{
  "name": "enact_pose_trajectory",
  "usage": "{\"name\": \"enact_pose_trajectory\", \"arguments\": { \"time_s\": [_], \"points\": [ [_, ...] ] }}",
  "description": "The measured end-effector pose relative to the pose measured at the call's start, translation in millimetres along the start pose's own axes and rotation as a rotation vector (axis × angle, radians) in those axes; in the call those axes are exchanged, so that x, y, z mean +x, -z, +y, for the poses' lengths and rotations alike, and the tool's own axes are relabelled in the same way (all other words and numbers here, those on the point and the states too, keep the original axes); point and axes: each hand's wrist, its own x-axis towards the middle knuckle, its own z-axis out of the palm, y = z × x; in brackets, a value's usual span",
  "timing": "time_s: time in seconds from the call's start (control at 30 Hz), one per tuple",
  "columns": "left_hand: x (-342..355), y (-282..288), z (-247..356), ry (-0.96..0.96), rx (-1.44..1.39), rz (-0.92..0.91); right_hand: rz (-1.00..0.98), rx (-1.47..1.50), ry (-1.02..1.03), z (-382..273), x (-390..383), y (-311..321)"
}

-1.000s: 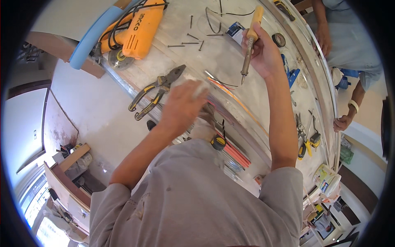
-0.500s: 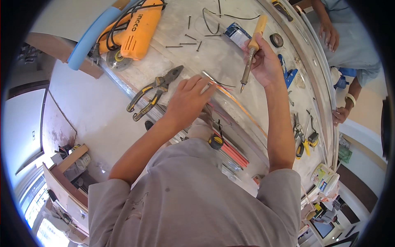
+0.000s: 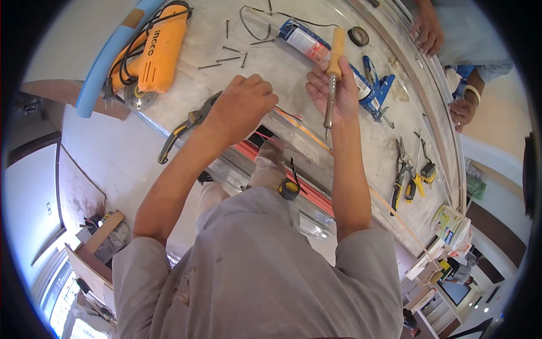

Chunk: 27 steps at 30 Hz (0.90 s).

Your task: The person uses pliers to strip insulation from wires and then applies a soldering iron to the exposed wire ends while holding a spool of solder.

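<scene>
My right hand (image 3: 340,101) grips a soldering iron (image 3: 337,53) by its yellow handle, with the metal tip pointing down toward me. My left hand (image 3: 240,110) is closed, knuckles up, at the near edge of the worktable. Its fingertips are hidden, so I cannot make out what they hold. An orange wire (image 3: 305,130) and short thin leads run out beside those fingers. Combination pliers (image 3: 183,131) with black and yellow handles lie partly hidden behind my left wrist.
On the worktable (image 3: 209,39) lie an orange angle grinder (image 3: 165,51), several screws (image 3: 228,48), a sealant tube (image 3: 305,44) in a blue caulking gun (image 3: 379,93), black tape (image 3: 358,36), snips (image 3: 401,175) and a tape measure (image 3: 428,172). Another person's hands (image 3: 427,34) rest at the far right edge.
My left hand's fingers have curled in from a more outstretched pose. The soldering iron in my right hand now points more steeply down. The whole view has shifted, uncovering more of the sealant tube.
</scene>
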Motion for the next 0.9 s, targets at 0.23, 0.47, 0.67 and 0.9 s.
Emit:
{"name": "enact_pose_trajectory", "arguments": {
  "time_s": [0.23,0.47,0.67,0.9],
  "points": [
    [7.8,19.6,23.3,-0.028,-0.176,0.064,-0.039,0.07,0.026,8.5,4.5,8.4],
    [-4.4,-16.4,23.7,0.587,-0.902,0.173,-0.087,0.059,0.002,10.0,5.7,13.1],
    [-7.0,-43.8,25.6,0.761,-1.442,0.429,-0.08,0.063,0.004,9.8,5.3,19.3],
    [-4.8,-41.0,30.8,0.881,-1.433,0.333,-0.065,0.067,0.015,10.4,6.8,17.4]
  ]
}}
